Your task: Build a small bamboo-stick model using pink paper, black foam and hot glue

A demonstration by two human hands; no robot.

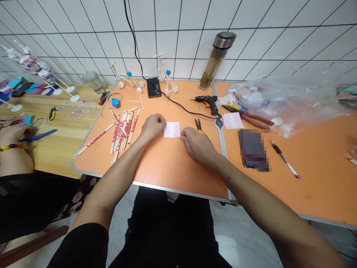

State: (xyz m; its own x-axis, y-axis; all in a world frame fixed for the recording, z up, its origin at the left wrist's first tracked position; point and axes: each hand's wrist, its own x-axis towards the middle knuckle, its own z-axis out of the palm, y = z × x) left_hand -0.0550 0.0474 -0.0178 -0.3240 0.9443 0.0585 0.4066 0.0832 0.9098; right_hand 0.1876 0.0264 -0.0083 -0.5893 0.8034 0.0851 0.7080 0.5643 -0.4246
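A small pink-and-white paper square lies flat on the orange table between my hands. My left hand is closed at the paper's left edge, thumb and fingers pinched together; what they hold, if anything, is hidden. At the lower right corner, my right hand pinches a thin pale stick whose tip reaches over the paper. Just beyond that hand lie pliers with yellow handles. Paper-wrapped chopsticks are heaped to the left of my left hand.
A black glue gun with its cable, red-handled pliers, a second paper square, a phone and a pen lie rightward. A tea bottle and stick models stand behind. At left is another person's arm.
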